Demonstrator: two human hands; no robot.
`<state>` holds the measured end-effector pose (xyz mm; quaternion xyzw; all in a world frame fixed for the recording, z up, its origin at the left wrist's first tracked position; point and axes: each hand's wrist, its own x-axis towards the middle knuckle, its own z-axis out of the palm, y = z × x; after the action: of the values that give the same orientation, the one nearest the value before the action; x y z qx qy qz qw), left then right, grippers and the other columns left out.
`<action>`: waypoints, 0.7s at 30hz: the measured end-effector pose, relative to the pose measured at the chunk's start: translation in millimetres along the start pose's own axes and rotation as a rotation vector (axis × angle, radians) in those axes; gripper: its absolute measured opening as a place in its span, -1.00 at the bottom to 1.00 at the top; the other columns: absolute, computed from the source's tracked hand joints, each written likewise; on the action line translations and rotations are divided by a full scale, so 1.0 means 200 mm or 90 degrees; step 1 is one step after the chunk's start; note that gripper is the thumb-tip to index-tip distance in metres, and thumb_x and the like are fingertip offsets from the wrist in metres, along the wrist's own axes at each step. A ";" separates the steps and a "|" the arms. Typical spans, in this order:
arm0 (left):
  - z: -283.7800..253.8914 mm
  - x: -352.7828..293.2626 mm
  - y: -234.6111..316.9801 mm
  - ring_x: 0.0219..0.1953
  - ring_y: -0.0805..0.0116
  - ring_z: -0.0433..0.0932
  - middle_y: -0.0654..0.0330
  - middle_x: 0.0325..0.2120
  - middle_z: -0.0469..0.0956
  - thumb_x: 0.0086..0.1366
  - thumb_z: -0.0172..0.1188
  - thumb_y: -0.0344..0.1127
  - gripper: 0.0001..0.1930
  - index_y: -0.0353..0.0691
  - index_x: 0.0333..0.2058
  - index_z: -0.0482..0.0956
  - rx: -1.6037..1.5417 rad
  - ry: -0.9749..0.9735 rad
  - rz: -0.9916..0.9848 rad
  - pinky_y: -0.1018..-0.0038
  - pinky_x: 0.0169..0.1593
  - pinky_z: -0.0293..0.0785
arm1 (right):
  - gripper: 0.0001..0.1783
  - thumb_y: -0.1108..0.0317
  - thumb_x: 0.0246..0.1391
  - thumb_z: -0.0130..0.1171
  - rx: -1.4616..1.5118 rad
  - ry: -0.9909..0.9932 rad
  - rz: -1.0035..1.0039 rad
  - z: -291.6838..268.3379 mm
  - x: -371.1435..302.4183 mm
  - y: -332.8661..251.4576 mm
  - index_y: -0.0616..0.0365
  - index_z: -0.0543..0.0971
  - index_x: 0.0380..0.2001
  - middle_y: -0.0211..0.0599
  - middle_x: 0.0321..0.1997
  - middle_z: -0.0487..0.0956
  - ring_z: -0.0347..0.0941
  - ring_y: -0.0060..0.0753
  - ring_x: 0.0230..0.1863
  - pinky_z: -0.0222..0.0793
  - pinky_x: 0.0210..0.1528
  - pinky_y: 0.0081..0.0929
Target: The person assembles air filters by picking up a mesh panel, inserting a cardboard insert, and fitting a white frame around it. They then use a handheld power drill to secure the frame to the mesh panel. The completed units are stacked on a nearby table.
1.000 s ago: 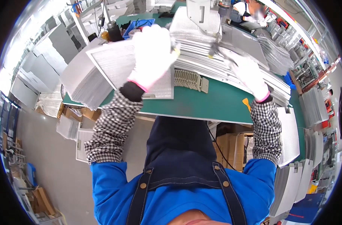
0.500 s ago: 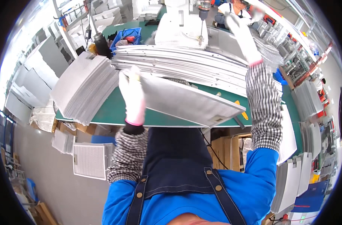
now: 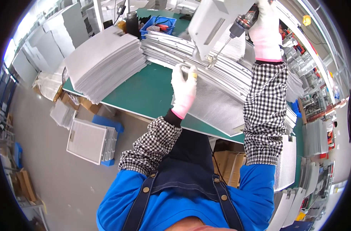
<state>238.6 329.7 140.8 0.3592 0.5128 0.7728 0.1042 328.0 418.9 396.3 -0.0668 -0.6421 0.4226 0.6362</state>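
Far left of both hands, on the floor: one mesh filter panel point(image 3: 87, 140) leaning on a short stack over a blue crate point(image 3: 108, 125); a smaller loose pile just left of it. Count in these can't be told.

Left of the left hand, on the green bench point(image 3: 144, 90): one tall stack of mesh filter sheets point(image 3: 104, 61), too many to count. Behind it, one dark bottle-like thing point(image 3: 132, 23) and one blue bin point(image 3: 162, 23) with small parts.

Left hand point(image 3: 184, 90), white glove with pink cuff: fingers pressed flat on the top filter panel point(image 3: 217, 102), pinning it near its far edge. A small yellow piece sits at the fingertips; can't tell what it is. Not clenched, not wrapped around anything.

The panel lies on the bench under and to the right of the left hand, running toward the body between the two forearms, near corner overhanging the bench edge. One panel being worked. Behind it, a fanned row of similar frames point(image 3: 171, 46), uncountable.

Right hand point(image 3: 266, 32), same glove, raised above and beyond the left hand: clenched around one powered screwdriver point(image 3: 241, 23). Its bit slants down-left, tip at the far edge of the panel just right of the left fingertips.

Right of the right forearm: more panel stacks at the bench end and below it, blurred toward the rim.
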 end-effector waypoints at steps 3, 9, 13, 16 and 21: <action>0.01 0.01 0.02 -0.37 0.32 0.43 0.09 -0.39 0.46 0.36 0.27 -0.24 -0.74 -0.32 -0.20 0.46 0.026 0.008 -0.005 0.38 -0.22 0.42 | -0.75 0.25 0.19 0.23 -0.411 -0.019 -0.354 -0.04 -0.03 0.10 0.09 0.60 -0.11 -0.56 -0.32 0.51 0.36 -0.67 -0.38 0.29 -0.33 -0.56; 0.01 0.02 -0.03 -0.33 0.15 0.43 0.04 -0.38 0.44 0.37 0.24 -0.21 -0.72 -0.32 -0.19 0.43 0.053 0.009 0.015 0.28 -0.20 0.40 | -0.82 0.23 0.25 0.20 0.013 0.013 -0.040 0.19 -0.09 0.02 0.07 0.59 -0.21 -0.59 -0.40 0.51 0.42 -0.73 -0.39 0.33 -0.35 -0.64; 0.02 0.01 -0.04 -0.25 0.11 0.44 0.00 -0.31 0.44 0.36 0.25 -0.18 -0.67 -0.34 -0.14 0.42 0.058 0.014 0.028 0.25 -0.14 0.39 | -0.81 0.23 0.26 0.17 0.026 -0.047 -0.090 0.19 -0.11 0.01 0.10 0.56 -0.17 -0.56 -0.38 0.53 0.46 -0.71 -0.36 0.38 -0.30 -0.62; 0.02 -0.01 -0.01 -0.24 0.12 0.44 0.00 -0.29 0.45 0.35 0.26 -0.19 -0.66 -0.35 -0.12 0.43 0.045 0.005 0.001 0.25 -0.12 0.39 | -0.77 0.33 0.24 0.13 -0.195 -0.068 -0.297 0.14 -0.11 0.02 0.17 0.55 -0.08 -0.34 -0.28 0.55 0.50 -0.45 -0.28 0.42 -0.21 -0.49; 0.01 -0.01 -0.01 -0.23 0.12 0.45 0.01 -0.28 0.45 0.34 0.26 -0.21 -0.67 -0.35 -0.11 0.43 0.020 0.007 -0.005 0.26 -0.09 0.40 | -0.62 0.47 0.16 0.07 -0.592 -0.095 -0.674 0.10 -0.08 0.11 0.25 0.50 0.07 0.04 -0.08 0.49 0.47 0.04 -0.10 0.42 -0.05 -0.24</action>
<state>241.4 330.8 139.5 0.3546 0.5267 0.7662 0.0993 302.4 414.0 373.6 0.0187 -0.7442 -0.2583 0.6157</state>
